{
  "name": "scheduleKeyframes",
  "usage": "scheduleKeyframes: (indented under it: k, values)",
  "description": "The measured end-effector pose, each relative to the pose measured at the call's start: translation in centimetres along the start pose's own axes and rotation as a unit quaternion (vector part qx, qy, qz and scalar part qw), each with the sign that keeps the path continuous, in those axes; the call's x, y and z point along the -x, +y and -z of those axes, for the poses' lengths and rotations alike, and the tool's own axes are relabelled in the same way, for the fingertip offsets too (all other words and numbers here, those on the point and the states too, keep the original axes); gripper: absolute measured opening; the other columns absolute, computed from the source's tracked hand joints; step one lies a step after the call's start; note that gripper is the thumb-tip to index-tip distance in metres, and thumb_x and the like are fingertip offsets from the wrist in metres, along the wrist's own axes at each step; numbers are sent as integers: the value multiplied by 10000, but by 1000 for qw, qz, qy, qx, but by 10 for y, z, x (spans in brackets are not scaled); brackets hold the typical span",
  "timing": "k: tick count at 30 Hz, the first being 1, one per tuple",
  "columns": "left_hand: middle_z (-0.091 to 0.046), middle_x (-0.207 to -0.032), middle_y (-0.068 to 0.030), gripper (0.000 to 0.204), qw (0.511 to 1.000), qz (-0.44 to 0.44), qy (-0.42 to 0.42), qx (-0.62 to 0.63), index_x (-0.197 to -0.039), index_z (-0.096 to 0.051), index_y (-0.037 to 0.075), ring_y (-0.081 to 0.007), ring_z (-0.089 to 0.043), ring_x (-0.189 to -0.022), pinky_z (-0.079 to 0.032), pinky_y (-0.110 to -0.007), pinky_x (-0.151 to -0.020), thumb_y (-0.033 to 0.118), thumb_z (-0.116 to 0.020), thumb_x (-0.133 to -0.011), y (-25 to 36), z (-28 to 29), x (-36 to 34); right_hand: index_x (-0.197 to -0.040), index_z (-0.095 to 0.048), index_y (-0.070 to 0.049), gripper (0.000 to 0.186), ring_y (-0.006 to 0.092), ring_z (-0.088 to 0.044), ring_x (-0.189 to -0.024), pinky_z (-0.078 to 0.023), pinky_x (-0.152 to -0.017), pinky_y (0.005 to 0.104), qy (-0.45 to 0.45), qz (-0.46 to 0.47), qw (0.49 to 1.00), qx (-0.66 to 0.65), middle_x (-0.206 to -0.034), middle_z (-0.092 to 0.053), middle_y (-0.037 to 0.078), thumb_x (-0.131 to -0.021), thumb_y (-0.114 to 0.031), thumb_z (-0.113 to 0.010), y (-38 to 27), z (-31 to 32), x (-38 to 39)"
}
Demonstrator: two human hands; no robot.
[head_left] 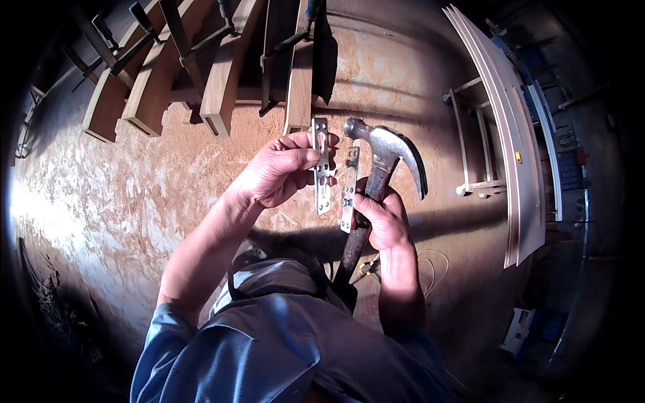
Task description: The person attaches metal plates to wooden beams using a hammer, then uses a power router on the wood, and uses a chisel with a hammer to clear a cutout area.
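My left hand [285, 166] pinches a narrow metal bracket plate [322, 191] with keyhole slots and small round holes, held upright in front of me. Close beside it, a second, similar metal plate [350, 176] is gripped under the thumb of my right hand [386, 218]. That same hand also wraps round the dark handle of a claw hammer [380, 176]. The hammer's steel head points up, its face toward the left plate and its claw curving down to the right. A small gap separates the two plates.
Several wooden boards on edge [222, 94] with dark bar clamps [181, 54] stand at the far left. Large pale panels [514, 154] lean at the right, beside a wheeled frame [477, 144]. A thin cable [440, 262] lies on the stained floor [175, 181].
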State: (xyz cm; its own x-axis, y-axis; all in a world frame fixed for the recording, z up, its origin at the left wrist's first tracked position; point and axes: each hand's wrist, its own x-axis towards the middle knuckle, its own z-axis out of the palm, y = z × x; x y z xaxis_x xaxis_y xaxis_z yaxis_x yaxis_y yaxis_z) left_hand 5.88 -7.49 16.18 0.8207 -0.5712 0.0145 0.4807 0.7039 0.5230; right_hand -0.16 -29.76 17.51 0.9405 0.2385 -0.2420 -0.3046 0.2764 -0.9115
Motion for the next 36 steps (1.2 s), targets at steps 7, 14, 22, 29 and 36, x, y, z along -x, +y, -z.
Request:
scheduleKeyframes:
  k: [7,14,22,29,36]
  values:
    - [-659,-1154,-113,376,996,28,-58,-57,-1208,-619,-8,-227,-634,-1070,-530,-420,-927,93,-691,-853,12,3,0,-995,-584,-26,216,122,-600,-568,-505,-517,256,-47,2,998,-30,-791,-632,71,-897,-172,-710,-3,-2,-2]
    - [-673,-1145,-121,424,983,98,-63,-142,-1242,-602,-39,-210,-654,-1000,-542,-354,-861,4,-690,-829,5,4,-4,-1018,-606,-11,275,125,-598,-579,-500,-514,256,-52,-19,998,-32,-812,-619,46,-858,-186,-746,-4,4,-2]
    - [-683,-1092,-155,452,987,133,-64,-60,-1199,-610,-84,-223,-668,-949,-540,-353,-858,47,-737,-785,-12,12,-8,-1035,-611,-3,282,151,-621,-581,-506,-511,267,-83,-47,992,-81,-799,-650,89,-863,-190,-733,-8,6,4]
    - [-692,-1063,-121,438,995,98,-22,-4,-1176,-624,-67,-194,-663,-969,-513,-325,-913,82,-747,-783,-25,8,-2,-971,-575,-36,281,135,-562,-545,-445,-481,281,-53,-22,995,-76,-692,-580,50,-838,-198,-763,-11,16,4]
    - [-679,-925,-46,320,996,32,30,76,-1122,-620,-15,-168,-672,-878,-558,-353,-861,119,-720,-850,-19,-8,-3,-922,-582,-35,122,122,-588,-737,-485,-672,277,61,256,940,215,-821,-584,43,-917,-110,-677,10,22,2]
